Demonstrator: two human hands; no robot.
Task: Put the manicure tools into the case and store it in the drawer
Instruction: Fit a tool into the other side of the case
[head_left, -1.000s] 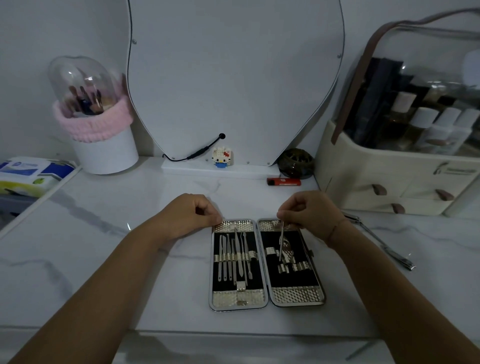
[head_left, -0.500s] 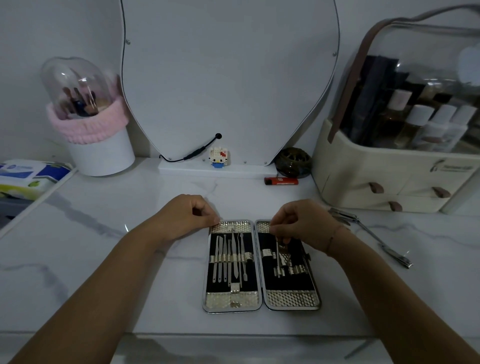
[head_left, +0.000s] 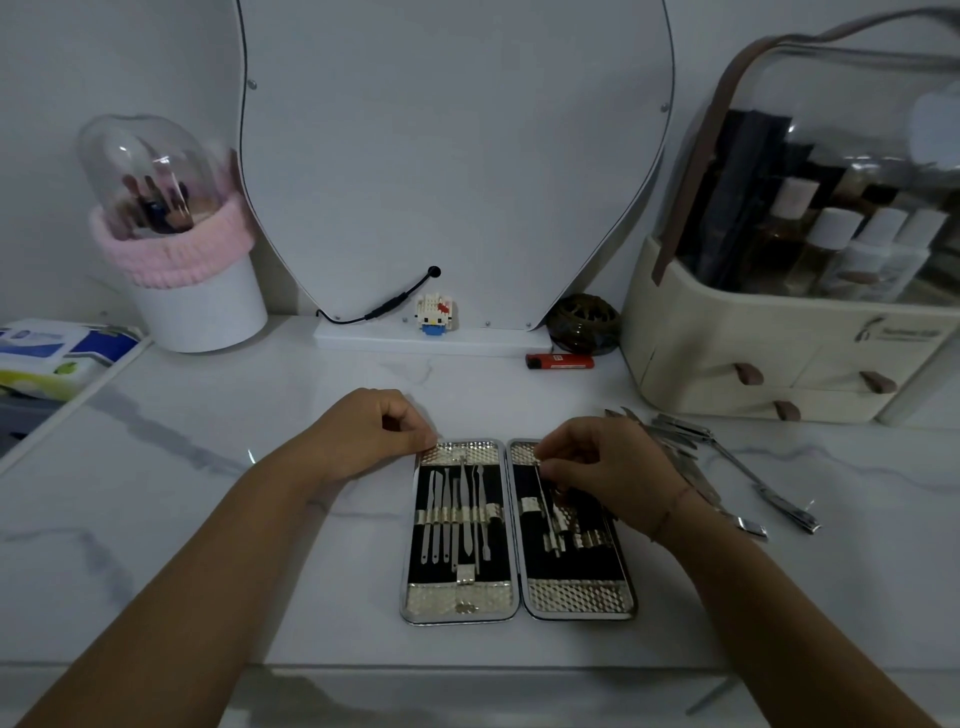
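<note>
An open manicure case with a black lining lies flat on the marble top. Its left half holds several slim steel tools under a strap. My left hand is closed, its fingers pressing the case's top left corner. My right hand hovers over the right half, pinching a thin steel tool that points down into the strap loops. More loose steel tools, a clipper among them, lie on the marble right of the case, partly hidden by my right wrist.
A cream cosmetics organiser with small drawers stands at the back right. A mirror, a toy figure, a red lighter and a dark round jar line the back. A brush holder and a wipes pack are at the left.
My right hand has dropped lower over the case's right half, bringing the thin tool down toward the strap loops. My left hand has stayed on the case's corner.
</note>
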